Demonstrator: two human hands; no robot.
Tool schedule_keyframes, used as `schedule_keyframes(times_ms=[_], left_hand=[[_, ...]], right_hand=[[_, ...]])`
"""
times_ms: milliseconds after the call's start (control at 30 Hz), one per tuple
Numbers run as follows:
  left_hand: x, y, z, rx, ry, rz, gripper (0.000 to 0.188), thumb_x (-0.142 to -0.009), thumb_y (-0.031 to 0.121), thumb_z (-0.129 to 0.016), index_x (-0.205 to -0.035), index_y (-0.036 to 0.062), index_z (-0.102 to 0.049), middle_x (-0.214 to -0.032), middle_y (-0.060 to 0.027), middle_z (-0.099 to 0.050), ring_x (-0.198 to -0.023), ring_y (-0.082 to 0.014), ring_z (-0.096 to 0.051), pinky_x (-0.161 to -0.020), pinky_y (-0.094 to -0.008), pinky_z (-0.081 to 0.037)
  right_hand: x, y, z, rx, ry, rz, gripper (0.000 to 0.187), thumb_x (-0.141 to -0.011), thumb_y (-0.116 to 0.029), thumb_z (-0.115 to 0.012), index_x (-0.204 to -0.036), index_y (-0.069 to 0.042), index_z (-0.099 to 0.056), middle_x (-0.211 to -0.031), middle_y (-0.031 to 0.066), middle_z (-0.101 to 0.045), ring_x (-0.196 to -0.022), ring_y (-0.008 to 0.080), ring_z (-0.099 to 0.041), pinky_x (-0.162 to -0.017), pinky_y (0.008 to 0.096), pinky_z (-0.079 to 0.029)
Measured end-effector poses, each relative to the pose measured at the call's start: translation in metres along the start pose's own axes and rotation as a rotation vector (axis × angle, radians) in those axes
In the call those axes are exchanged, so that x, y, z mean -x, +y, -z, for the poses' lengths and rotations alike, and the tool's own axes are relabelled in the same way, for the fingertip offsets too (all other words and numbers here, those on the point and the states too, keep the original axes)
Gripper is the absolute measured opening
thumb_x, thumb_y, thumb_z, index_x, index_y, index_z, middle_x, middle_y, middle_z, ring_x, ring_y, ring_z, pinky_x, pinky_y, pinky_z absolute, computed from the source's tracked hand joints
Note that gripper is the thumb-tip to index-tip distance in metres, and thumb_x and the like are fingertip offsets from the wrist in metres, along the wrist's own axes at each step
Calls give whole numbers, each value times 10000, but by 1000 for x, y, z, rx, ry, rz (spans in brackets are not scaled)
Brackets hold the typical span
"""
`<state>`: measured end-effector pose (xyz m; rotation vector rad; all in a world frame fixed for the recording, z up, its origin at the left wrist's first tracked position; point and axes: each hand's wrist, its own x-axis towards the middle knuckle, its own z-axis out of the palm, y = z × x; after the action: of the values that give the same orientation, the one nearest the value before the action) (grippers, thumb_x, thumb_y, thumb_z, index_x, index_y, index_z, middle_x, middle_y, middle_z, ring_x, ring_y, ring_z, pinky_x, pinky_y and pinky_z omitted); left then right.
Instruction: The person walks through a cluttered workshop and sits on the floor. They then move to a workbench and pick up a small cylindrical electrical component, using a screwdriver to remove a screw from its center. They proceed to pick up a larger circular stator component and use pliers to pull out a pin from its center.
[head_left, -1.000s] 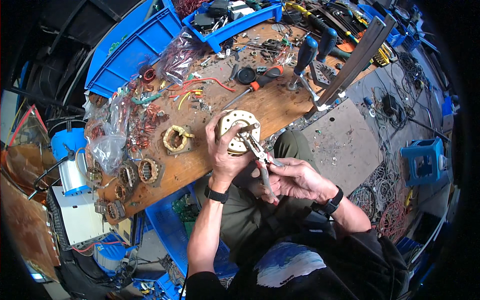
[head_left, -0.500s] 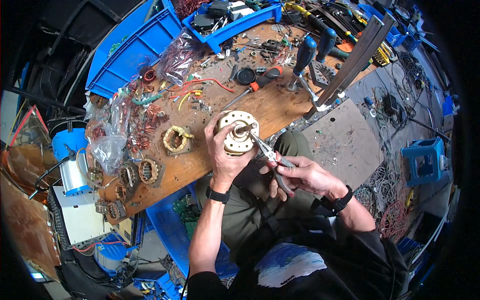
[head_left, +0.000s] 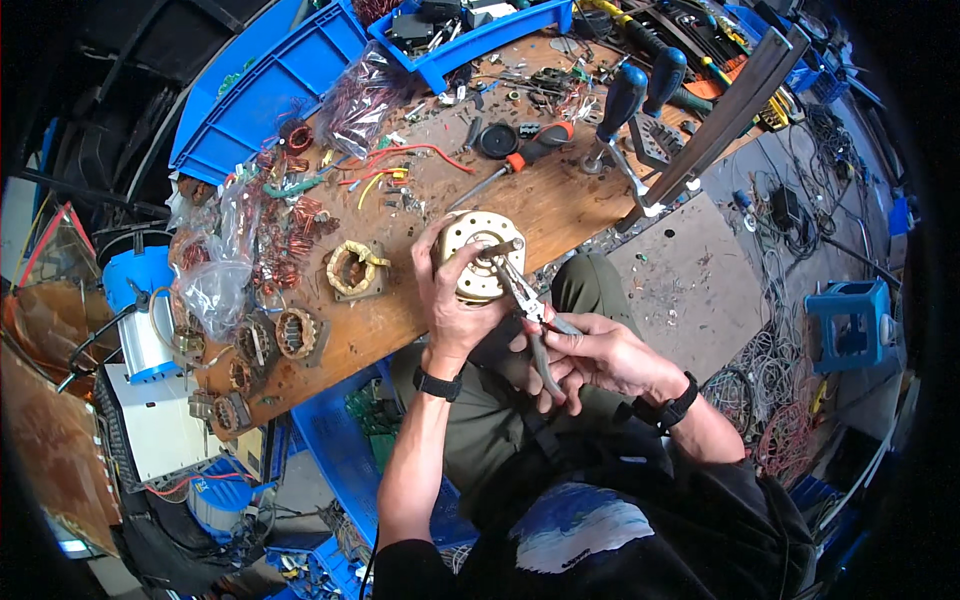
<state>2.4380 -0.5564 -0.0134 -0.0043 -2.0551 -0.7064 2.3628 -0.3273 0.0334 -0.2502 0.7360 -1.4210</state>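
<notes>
My left hand is wrapped round a cream-coloured round motor part, its face ringed with holes. A short metal shaft sticks out of the centre, and my left index finger reaches across the face toward it. In my right hand are needle-nose pliers with red and grey handles spread apart. Their jaws are parted and meet the part's face beside the shaft; whether they grip anything is too small to tell. Left of the part, a stator core with a yellowish ring lies on the wooden bench.
A screwdriver and a black round cap lie beyond the part. Copper coils, plastic bags and more stator cores crowd the left. An upright metal stand rises at the right. Blue bins line the back.
The pliers' handles and jaws have spread wider, and the jaws have shifted at the shaft. My left index finger has moved onto the face near the shaft. The view has shifted slightly.
</notes>
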Motion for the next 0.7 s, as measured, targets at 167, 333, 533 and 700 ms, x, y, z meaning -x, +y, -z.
schedule_keyframes(times_ms=[167, 333, 533, 700], left_hand=[[-3, 2, 1, 5, -23, -16, 828, -599, 131, -988, -1310, 146, -563, -1428, -228, -511, -1318, -432, -528, -1087, -541, -475], [-1, 2, 3, -23, -33, -11, 841, -598, 127, -993, -1307, 137, -541, -1424, -243, -503, -1319, -434, -525, -1093, -545, -470], [1, -3, -4, 116, 26, 8, 987, -627, 147, -1009, -1359, 127, -347, -1431, -251, -477, -1323, -400, -528, -1108, -543, -463], [6, -4, -2, 114, 8, 26, 997, -653, 217, -1018, -1361, 139, -321, -1436, -235, -455, -1311, -402, -548, -1103, -541, -490]], right_hand=[[0, 4, 20, -188, -2, 8, 366, -1150, -281, -461, -1415, -36, -521, -991, 182, -730, -752, 241, -774, -524, 256, -605], [4, -6, 4, 66, 98, 26, 366, -1138, -299, -502, -1388, -34, -525, -1009, 176, -741, -805, 241, -780, -570, 286, -639], [-1, 4, -7, 391, 219, 155, 404, -1140, -299, -507, -1424, -11, -514, -1087, 114, -736, -871, 189, -748, -666, 300, -635], [11, -1, 2, 427, 337, 199, 374, -1140, -259, -510, -1402, 3, -559, -1073, 100, -732, -886, 182, -733, -680, 298, -623]])
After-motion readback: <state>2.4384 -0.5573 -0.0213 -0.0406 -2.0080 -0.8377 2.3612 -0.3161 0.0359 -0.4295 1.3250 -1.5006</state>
